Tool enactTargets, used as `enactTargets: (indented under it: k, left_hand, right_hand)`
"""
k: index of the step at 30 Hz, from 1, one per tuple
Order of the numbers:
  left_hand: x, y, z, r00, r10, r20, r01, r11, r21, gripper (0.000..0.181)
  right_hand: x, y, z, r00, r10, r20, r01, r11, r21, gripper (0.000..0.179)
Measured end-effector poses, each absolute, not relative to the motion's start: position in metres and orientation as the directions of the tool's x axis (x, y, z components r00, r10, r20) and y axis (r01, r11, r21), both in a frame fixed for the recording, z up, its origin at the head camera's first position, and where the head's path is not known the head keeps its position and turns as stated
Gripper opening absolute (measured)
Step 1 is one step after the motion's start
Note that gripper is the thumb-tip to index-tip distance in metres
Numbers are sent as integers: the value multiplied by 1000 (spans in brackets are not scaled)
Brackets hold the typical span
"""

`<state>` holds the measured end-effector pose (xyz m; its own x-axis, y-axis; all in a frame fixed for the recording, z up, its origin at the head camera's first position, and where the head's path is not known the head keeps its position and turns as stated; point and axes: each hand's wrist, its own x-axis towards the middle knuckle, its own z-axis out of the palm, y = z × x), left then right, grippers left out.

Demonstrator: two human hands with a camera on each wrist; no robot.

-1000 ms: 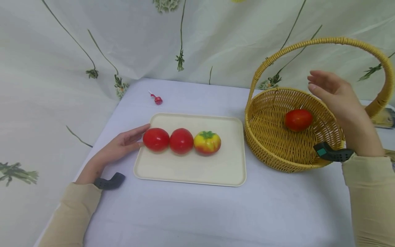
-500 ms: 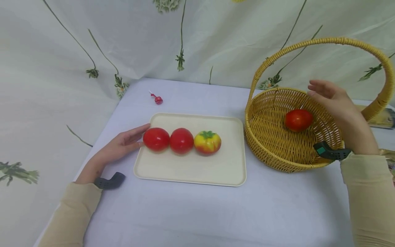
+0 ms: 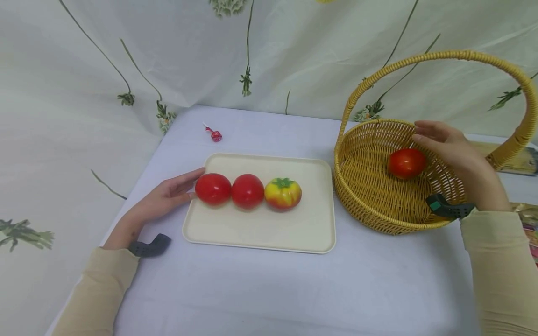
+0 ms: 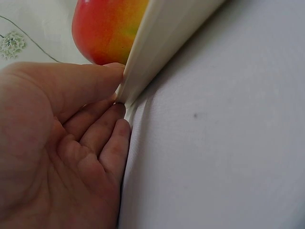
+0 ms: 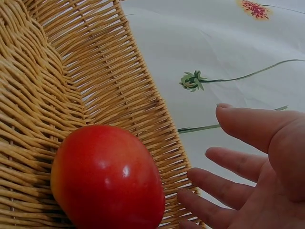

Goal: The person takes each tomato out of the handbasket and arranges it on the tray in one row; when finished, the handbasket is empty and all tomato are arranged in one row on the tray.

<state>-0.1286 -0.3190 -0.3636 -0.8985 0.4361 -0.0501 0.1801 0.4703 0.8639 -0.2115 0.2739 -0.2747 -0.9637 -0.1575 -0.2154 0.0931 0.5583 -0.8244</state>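
Note:
Against the left edge of the cream tray (image 3: 260,233), my left hand (image 3: 166,199) rests with loosely extended fingers. In the left wrist view its thumb (image 4: 88,86) touches the tray's rim near a red-and-yellow fruit (image 4: 107,31). Two smooth red fruits (image 3: 213,189) and a yellow-red fruit with a green leafy top (image 3: 283,194) sit in a row on the tray. My right hand (image 3: 458,151) hovers over the wicker basket's right side, fingers spread and holding nothing. Inside the wicker basket (image 3: 363,210) lies one red fruit (image 3: 406,163), just apart from those fingers.
The basket's tall arched handle (image 3: 462,55) rises around my right arm. A red wrapped lollipop (image 3: 215,136) lies behind the tray. Partly hidden packages (image 3: 521,161) lie right of the basket. A flower-print cloth hangs behind the white-covered table (image 3: 269,294).
My right hand has come down and slightly left, toward the red fruit in the basket. The left hand and the fruits on the tray stay put.

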Motion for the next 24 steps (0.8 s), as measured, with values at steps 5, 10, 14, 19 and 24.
enactTargets:
  k: [5,10,14,19,24]
  left_hand:
    - [-128,-319,-363,-902,428,-61,172,485,857,57]
    - [-128,-319,-363,-902,428,-64,169,485,858,57]
    - [-129,-319,-364,-899,435,-60,172,475,863,57]
    - [-129,-319,-363,-899,433,-65,168,477,863,57]
    - [-128,-319,-362,-901,428,-75,157,481,863,57]
  right_hand:
    - [-212,273,-277,-961,-173,-216,76,587,-806,74]
    - [-214,273,-279,-956,-176,-236,86,600,-795,75]
    - [-215,273,-280,-946,-185,-266,100,615,-782,76]
    - [-214,272,-280,-933,-191,-303,123,624,-771,77]
    - [-214,272,-280,-922,-207,-327,122,646,-753,78]
